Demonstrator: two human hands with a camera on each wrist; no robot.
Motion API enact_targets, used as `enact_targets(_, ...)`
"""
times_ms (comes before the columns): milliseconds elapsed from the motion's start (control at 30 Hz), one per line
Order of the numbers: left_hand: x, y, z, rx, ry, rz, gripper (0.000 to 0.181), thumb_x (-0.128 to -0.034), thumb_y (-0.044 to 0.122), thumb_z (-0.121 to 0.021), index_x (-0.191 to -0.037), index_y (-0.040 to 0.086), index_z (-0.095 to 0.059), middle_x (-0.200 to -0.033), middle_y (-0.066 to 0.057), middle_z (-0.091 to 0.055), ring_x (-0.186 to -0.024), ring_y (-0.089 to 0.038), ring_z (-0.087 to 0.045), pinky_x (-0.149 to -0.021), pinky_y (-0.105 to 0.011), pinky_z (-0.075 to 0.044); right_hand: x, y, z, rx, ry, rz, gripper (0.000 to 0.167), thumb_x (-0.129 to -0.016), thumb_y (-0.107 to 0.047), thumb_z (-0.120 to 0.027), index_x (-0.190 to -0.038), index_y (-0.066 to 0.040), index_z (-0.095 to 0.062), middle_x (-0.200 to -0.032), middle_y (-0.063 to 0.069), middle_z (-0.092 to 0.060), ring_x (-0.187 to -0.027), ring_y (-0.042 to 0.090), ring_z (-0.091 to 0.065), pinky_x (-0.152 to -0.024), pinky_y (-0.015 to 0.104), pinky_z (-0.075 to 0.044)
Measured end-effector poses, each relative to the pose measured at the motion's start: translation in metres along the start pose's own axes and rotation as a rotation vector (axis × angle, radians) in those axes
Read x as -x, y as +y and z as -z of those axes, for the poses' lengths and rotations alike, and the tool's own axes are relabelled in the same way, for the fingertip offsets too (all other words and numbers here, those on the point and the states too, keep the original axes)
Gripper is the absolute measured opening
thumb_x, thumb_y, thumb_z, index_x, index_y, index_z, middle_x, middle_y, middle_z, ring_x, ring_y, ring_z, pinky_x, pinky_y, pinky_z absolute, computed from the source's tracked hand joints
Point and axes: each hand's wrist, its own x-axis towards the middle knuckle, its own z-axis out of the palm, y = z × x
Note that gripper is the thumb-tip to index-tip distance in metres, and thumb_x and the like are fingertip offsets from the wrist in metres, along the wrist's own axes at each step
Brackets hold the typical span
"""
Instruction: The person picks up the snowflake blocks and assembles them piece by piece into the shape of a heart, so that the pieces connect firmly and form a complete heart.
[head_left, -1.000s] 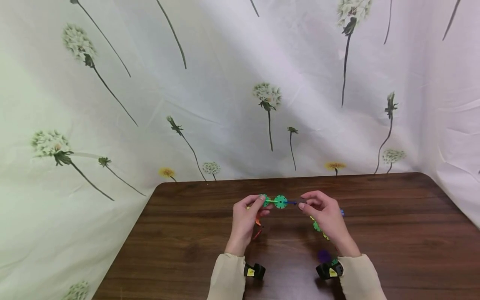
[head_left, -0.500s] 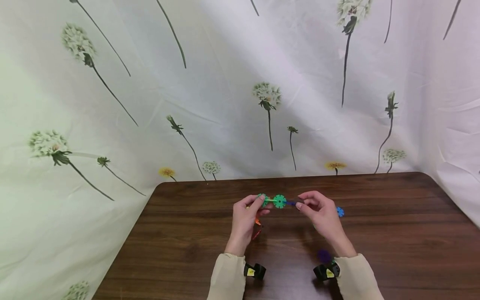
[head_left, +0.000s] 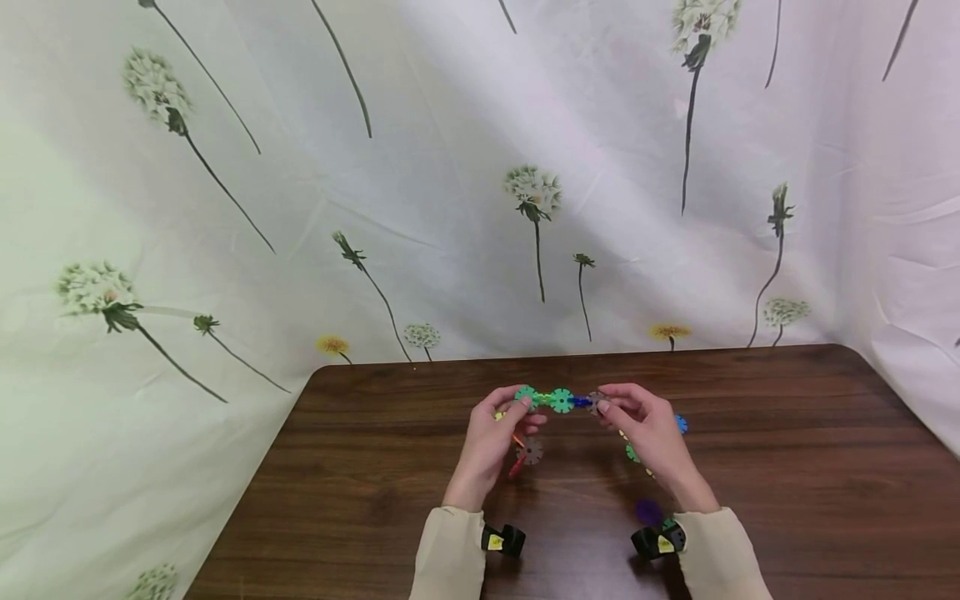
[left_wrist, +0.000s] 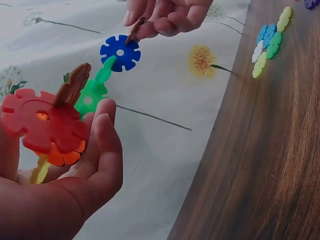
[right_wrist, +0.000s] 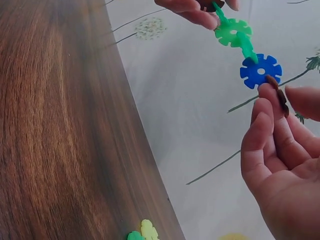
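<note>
A chain of notched interlocking plastic discs stretches between my hands above the table. My left hand (head_left: 487, 442) pinches a green disc (head_left: 527, 398) near the chain's left part. A red disc (left_wrist: 45, 120), an orange disc (left_wrist: 62, 156) and a brown disc (left_wrist: 72, 85) hang from the part by my left palm. Rightward run another green disc (head_left: 562, 401) and a blue disc (right_wrist: 261, 71). My right hand (head_left: 648, 429) pinches a brown disc (right_wrist: 281, 100) joined edgewise to the blue one, between thumb and fingers. Some joints in the left hand are hidden.
On the wooden table (head_left: 360, 467), a joined group of green, yellow and blue discs (left_wrist: 272, 42) lies beyond my right hand, partly hidden by it in the head view. A purple disc (head_left: 648, 512) lies near my right wrist. A flowered cloth (head_left: 450, 208) hangs behind the table.
The chain has turned, so the brown disc at my right fingers shows its face. A brown disc below my left hand has swung into view. Both hands keep their hold nearly in place.
</note>
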Motion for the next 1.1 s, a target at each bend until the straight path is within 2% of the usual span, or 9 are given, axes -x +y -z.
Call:
enact_targets(167,0.001,0.001,0.001,0.001,0.020,-0.013,0.038,-0.0989,0.023,-0.055,-0.131,0.002,-0.052,-0.106,-0.020,-0.065,-0.083,-0.014,-0.071,-0.078,-0.027,-0.056,0.001,0.000,0.002,-0.007,-0.040,0.018,0.032,-0.097,-0.020,-0.059,-0.122,-0.001,-0.059,-0.099,0.010,-0.071,-0.087,0.020,-0.070,-0.077,0.029,-0.057)
enact_targets(300,0.002,0.002,0.000,-0.017,0.033,-0.011,0.038,-0.0990,0.025,-0.055,-0.131,0.004,-0.053,-0.105,-0.020,-0.065,-0.080,-0.013,-0.070,-0.077,-0.027,-0.054,0.001,-0.001,0.004,-0.020,-0.060,0.005,0.034,-0.097,-0.021,-0.059,-0.124,-0.002,-0.058,-0.100,0.007,-0.069,-0.087,0.017,-0.070,-0.077,0.029,-0.057)
enact_targets(700,0.004,0.004,-0.001,-0.061,0.035,-0.023,0.038,-0.0990,0.028,-0.055,-0.130,0.006,-0.055,-0.108,-0.024,-0.065,-0.079,-0.015,-0.070,-0.071,-0.025,-0.052,0.002,0.001,0.011,-0.011,-0.099,0.030,0.034,-0.098,-0.020,-0.057,-0.127,-0.004,-0.056,-0.106,0.014,-0.064,-0.088,0.009,-0.068,-0.078,0.026,-0.056)
enact_targets(933,0.003,0.004,0.000,-0.060,0.035,-0.018,0.039,-0.0986,0.030,-0.055,-0.130,0.007,-0.055,-0.111,-0.027,-0.064,-0.080,-0.017,-0.070,-0.072,-0.026,-0.052,0.002,-0.001,0.015,0.026,-0.081,0.027,0.034,-0.097,-0.021,-0.058,-0.128,-0.005,-0.056,-0.109,0.018,-0.064,-0.086,0.010,-0.067,-0.078,0.025,-0.056)
enact_targets(1100,0.001,0.003,0.001,-0.060,0.035,-0.019,0.038,-0.0984,0.031,-0.055,-0.129,0.008,-0.056,-0.108,-0.024,-0.066,-0.082,-0.019,-0.071,-0.074,-0.027,-0.052,0.004,0.001,0.028,0.065,-0.045,0.005,0.036,-0.098,-0.025,-0.057,-0.128,-0.005,-0.057,-0.108,0.009,-0.066,-0.088,0.010,-0.066,-0.079,0.028,-0.056)
